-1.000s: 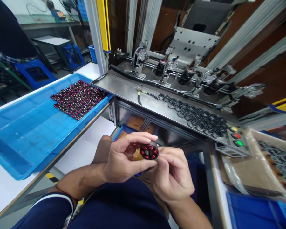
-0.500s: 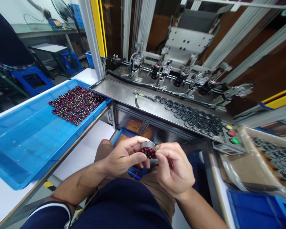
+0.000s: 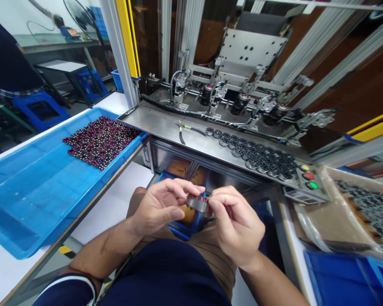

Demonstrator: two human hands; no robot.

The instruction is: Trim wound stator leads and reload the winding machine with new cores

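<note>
A small motor stator (image 3: 197, 203), a grey ring with red copper windings, is held tilted in front of my lap. My right hand (image 3: 238, 223) pinches its right edge between thumb and fingers, and a thin red wire (image 3: 227, 210) loops by those fingers. At the stator's other side is my left hand (image 3: 161, 206). Its fingertips touch the top left of the ring, while the thumb stands apart below, off the ring. The fingers partly hide the windings.
On the left, a blue tray (image 3: 25, 187) holds many wound stators (image 3: 100, 142). Cutting pliers (image 3: 182, 134) and rows of dark rings (image 3: 258, 155) lie on the metal ledge before a machine (image 3: 242, 102). Push buttons (image 3: 309, 175) and a lined box (image 3: 332, 216) of parts stand right.
The stator has turned over, so its outer grey side now faces me instead of the red windings. My left thumb has come off it. My right hand keeps its pinch.
</note>
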